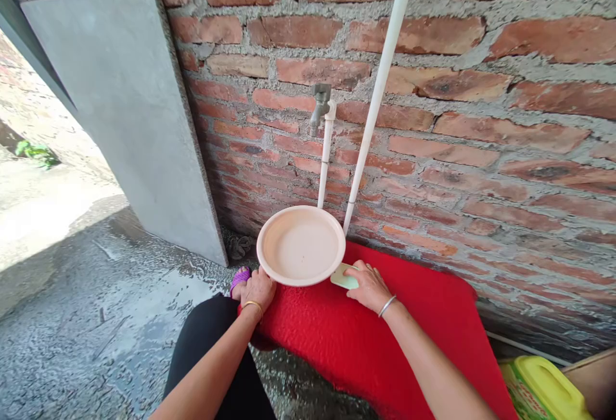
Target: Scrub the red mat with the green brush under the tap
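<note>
A red cloth (414,336) lies spread over a low, flat surface against the brick wall. My right hand (369,286) is closed around a pale green oblong block (342,276) held on the cloth; its underside is hidden, so I cannot tell whether it is soap or a brush. At the cloth's left edge, my left hand (258,290) has its fingers curled on the cloth, close to the basin's rim. The pale pink basin (267,260) sits between and just beyond my hands, with cloudy liquid apparently in it.
A tap (319,109) on a white pipe stands above the basin, beside a taller white pipe (380,86). A grey slab (139,125) leans on the wall at left. Wet ground (110,324) lies below it. A yellow container (543,388) stands at lower right.
</note>
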Available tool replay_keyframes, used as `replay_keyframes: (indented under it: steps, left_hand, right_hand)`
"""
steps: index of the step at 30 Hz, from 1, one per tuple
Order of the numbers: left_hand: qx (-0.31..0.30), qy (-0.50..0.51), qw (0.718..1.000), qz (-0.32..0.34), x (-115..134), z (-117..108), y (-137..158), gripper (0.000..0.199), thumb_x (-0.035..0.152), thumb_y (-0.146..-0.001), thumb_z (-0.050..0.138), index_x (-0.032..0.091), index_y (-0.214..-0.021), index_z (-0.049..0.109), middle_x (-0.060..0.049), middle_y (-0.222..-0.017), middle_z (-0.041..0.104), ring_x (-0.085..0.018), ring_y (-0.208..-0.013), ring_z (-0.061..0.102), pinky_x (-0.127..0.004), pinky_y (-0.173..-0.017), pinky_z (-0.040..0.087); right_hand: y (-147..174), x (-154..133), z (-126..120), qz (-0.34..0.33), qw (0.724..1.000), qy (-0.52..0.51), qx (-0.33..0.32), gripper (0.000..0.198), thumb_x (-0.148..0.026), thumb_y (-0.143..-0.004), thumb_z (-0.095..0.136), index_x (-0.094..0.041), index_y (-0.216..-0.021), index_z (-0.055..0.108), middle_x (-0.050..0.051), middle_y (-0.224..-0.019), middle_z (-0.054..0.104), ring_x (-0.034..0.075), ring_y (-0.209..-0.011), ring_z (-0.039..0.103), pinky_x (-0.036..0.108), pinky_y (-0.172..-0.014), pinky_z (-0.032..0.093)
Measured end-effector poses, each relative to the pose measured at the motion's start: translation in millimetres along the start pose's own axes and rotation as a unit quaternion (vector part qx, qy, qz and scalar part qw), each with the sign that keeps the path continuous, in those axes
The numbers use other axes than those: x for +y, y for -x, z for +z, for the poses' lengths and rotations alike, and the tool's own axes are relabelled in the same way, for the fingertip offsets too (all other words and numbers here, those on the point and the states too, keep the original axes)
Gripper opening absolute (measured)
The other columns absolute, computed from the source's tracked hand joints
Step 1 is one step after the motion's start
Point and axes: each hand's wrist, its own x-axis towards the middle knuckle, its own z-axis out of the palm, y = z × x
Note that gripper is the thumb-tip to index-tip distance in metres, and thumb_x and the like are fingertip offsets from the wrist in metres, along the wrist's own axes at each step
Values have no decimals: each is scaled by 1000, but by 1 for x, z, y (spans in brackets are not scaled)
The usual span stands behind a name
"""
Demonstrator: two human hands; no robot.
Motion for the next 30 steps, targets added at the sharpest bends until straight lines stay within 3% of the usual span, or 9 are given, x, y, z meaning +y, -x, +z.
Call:
replay_keyframes:
  steps: [4,7,13,15,17,19,21,27,30]
  left_hand:
    - [-11,-1,1000,0,2,-3,2,54,41,-109,29,15,-144,60,-26,-148,63,-37,-139,62,-49,-109,47]
    - [-11,12,1000,-10,3,-4,3,55,43,-109,28,16,-146,59,-25,-150,62,-37,-140,62,-51,-110,46]
    - [-15,21,1000,-16,5,-6,4,56,44,-109,28,15,-146,58,-25,-151,61,-39,-140,61,-55,-113,45]
    - [-13,22,1000,-17,6,-7,5,55,44,-109,28,15,-145,59,-24,-150,62,-39,-140,61,-55,-113,45]
    - [-12,23,1000,-17,6,-7,5,55,44,-109,29,16,-145,59,-24,-149,63,-38,-140,61,-53,-113,46]
    - [-11,22,1000,-17,6,-7,6,55,43,-109,29,16,-145,59,-24,-149,63,-38,-139,62,-52,-112,46]
    - [-8,20,1000,-16,6,-7,6,55,43,-109,29,16,-146,59,-24,-149,64,-37,-138,63,-51,-111,47]
    - [3,18,1000,-11,7,-6,7,51,40,-108,32,17,-144,61,-24,-145,65,-36,-136,64,-50,-109,47]
    - [-1,16,1000,-15,7,-7,8,51,39,-108,31,16,-143,60,-23,-144,66,-36,-134,65,-48,-108,47]
  right_hand:
    - [27,47,-9,41,999,16,3,52,-14,-78,74,-32,-127,76,6,-133,67,27,-123,63,37,-100,43]
    - [62,115,-12,99,994,34,21,53,-15,-77,71,-32,-126,77,6,-135,68,28,-123,67,37,-101,47]
    - [156,276,-2,232,969,35,76,44,-24,-71,69,-36,-112,81,10,-129,74,34,-112,75,46,-95,54]
    - [182,312,-2,266,959,51,83,42,-26,-67,70,-39,-105,82,14,-123,76,40,-106,76,53,-90,55]
    - [194,326,-7,281,953,76,85,42,-28,-66,72,-40,-104,82,16,-120,76,43,-102,75,58,-88,54]
    - [190,313,-13,270,954,92,95,41,-29,-70,71,-39,-108,83,17,-123,76,44,-104,75,58,-88,53]
    - [171,275,-18,229,964,82,103,40,-30,-77,69,-35,-114,82,16,-129,74,41,-110,74,56,-92,53]
    - [82,102,-15,85,994,25,56,45,-27,-81,73,-35,-125,79,7,-134,71,30,-121,69,40,-103,49]
    - [49,33,-8,28,999,2,25,45,-26,-81,75,-34,-125,78,5,-131,69,28,-120,66,38,-101,47]
